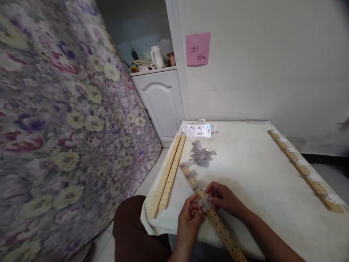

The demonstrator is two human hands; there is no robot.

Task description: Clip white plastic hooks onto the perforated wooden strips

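Note:
A clear plastic piece (205,204) is pinched between the fingertips of my left hand (189,217) and my right hand (224,198). It sits against a wooden strip with rows of holes (222,230), which slants across the near side of the table. Both hands are closed, and the fingers hide part of the piece and the wood under it. Farther up the same strip, toward its far end, are a few similar clear pieces (193,181). Just beyond that end lies a loose heap of clear plastic pieces with small metal parts (200,154).
Two more holed strips (172,173) lie along the table's left edge. A flat clear package (196,130) is at the back. Along the right edge, another strip (302,169) carries several clear pieces. A white cloth (245,160) covers the table; a flowered curtain (68,127) hangs left.

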